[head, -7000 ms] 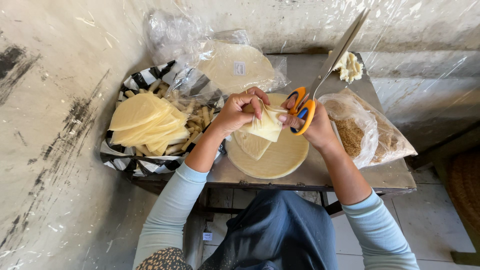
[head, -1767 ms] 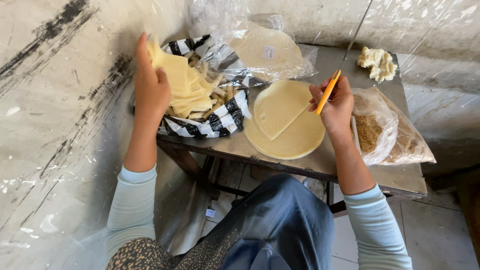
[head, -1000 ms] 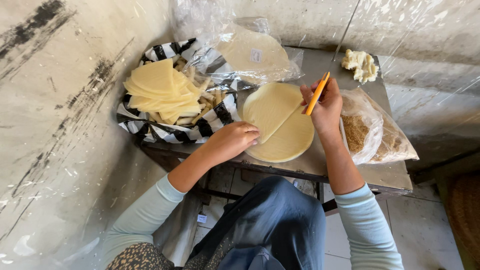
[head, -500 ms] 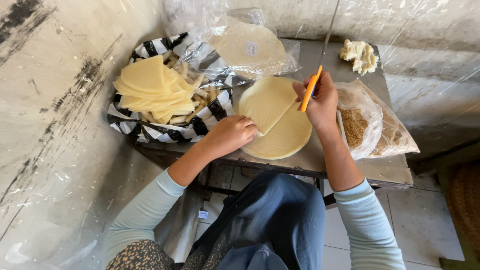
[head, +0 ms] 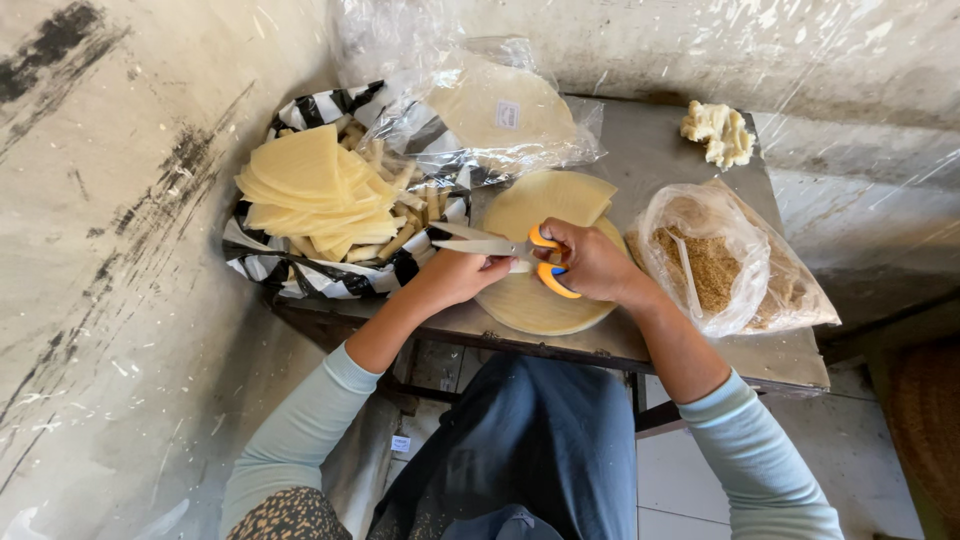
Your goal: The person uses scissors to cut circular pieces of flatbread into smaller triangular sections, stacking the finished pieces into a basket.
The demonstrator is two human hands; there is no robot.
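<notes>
With the right hand [head: 590, 262] closed through the scissors [head: 495, 247], blades open toward 9 o'clock, and the left hand [head: 455, 275] curled beside the wrappers [head: 545, 250] at table centre, those fingers risk a nick.

A grey tabletop [head: 690, 345] is standing against a pale, black-smeared wall [head: 110, 230] draped in clear plastic sheeting [head: 870, 60]. At its far left a black-and-white striped bag [head: 300, 280] is lying open, holding a stack of cut yellow pieces [head: 300, 180] with thinner strips [head: 420, 200] spilling beside them. Just behind, a clear plastic packet [head: 500, 110] of round sheets is leaning toward the wall. At the far right corner a crumpled pale lump [head: 718, 130] is sitting alone. Nearer, a clear plastic bag [head: 740, 260] of brown crumbs is slumping at the tabletop's right edge.
</notes>
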